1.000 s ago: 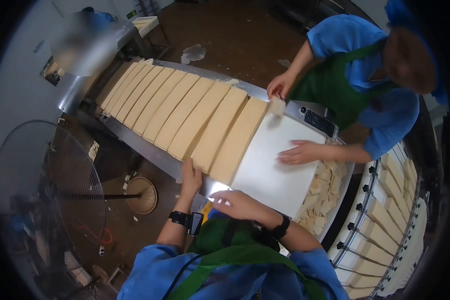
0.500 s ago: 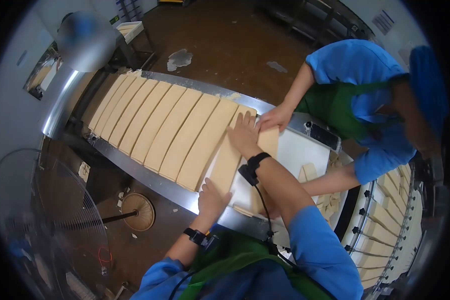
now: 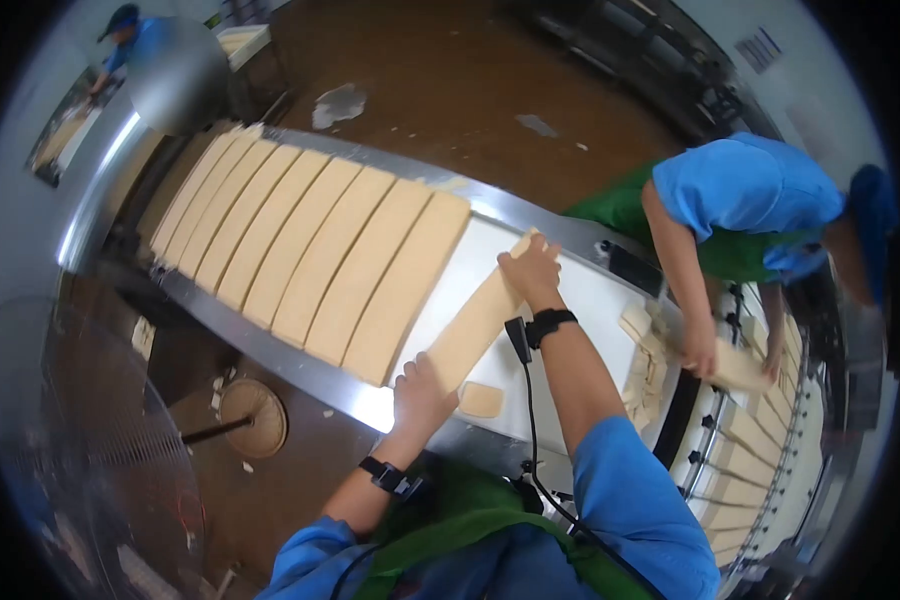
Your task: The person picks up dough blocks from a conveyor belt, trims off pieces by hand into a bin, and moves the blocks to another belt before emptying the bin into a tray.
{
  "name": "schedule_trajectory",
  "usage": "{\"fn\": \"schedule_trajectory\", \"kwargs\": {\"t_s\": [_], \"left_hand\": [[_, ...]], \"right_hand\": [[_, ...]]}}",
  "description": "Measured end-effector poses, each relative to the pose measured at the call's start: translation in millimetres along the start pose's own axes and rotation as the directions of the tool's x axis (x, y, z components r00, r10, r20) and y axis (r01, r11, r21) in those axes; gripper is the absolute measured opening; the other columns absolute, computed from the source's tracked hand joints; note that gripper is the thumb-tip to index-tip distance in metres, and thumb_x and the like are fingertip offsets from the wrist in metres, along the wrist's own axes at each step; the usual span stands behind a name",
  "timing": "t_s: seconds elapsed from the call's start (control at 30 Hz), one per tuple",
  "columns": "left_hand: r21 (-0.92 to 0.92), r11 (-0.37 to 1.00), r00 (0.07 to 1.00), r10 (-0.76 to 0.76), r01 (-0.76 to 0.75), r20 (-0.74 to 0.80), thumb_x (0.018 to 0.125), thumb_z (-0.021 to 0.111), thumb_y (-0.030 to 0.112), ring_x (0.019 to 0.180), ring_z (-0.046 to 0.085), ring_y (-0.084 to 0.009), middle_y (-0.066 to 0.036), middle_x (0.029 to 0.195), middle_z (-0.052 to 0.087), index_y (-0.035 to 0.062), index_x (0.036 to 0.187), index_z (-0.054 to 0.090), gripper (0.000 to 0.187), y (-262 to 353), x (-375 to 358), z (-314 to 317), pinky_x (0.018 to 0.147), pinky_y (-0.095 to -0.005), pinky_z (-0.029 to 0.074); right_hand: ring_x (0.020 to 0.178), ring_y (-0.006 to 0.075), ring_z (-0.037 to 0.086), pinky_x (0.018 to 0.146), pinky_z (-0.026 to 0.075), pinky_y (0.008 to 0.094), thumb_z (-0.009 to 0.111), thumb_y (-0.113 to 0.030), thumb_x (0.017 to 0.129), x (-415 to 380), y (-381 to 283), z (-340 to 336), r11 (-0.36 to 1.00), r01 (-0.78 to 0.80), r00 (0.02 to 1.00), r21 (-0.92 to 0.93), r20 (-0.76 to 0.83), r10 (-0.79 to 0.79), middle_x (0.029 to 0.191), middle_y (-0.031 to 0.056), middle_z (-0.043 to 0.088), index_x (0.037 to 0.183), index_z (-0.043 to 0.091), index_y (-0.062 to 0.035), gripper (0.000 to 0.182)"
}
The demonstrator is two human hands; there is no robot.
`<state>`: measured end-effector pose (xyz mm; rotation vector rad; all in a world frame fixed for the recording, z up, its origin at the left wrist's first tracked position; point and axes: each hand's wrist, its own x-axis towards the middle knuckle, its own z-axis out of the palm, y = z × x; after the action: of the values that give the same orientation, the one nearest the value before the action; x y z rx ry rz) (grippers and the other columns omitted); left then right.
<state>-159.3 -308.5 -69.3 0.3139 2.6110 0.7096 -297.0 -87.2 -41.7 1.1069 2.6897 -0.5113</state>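
A long dough strip (image 3: 478, 322) lies slantwise over the white belt (image 3: 550, 352), gripped at both ends. My left hand (image 3: 422, 398) holds its near end, fingers curled over the edge. At the far end, my right hand (image 3: 532, 270) has its fingers wrapped round the strip. Just right of my left hand sits a small square dough piece (image 3: 481, 400). To the left, several wide dough strips (image 3: 315, 250) lie side by side along the conveyor.
A co-worker (image 3: 745, 190) at the right holds another dough strip (image 3: 727, 366) above a curved conveyor of strips (image 3: 755, 440). Dough scraps (image 3: 650, 365) are piled at the belt's right end. A fan (image 3: 100, 420) stands lower left; another person (image 3: 135, 40) is upper left.
The strip in my hands has moved right, away from the row, and is more slanted. The co-worker's hands have moved from the belt to the curved conveyor with a strip.
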Motion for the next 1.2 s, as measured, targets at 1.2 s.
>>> {"fn": "schedule_trajectory", "kwargs": {"t_s": [1.2], "left_hand": [[-0.636,-0.295,-0.679,0.517,-0.713,0.522,0.078,0.052,0.002,0.091,0.061,-0.0320,-0.023,0.130,0.039,0.0136,0.122,0.047,0.046,364,-308,290,0.074,-0.0364,0.053]], "right_hand": [[0.123,0.0469,0.035,0.102,0.031,0.0486,0.048,-0.043,0.086,-463,779,-92,0.425,-0.719,0.299,0.550,-0.307,0.903,0.140,0.0222,0.032,0.136,0.037,-0.0079,0.062]]}}
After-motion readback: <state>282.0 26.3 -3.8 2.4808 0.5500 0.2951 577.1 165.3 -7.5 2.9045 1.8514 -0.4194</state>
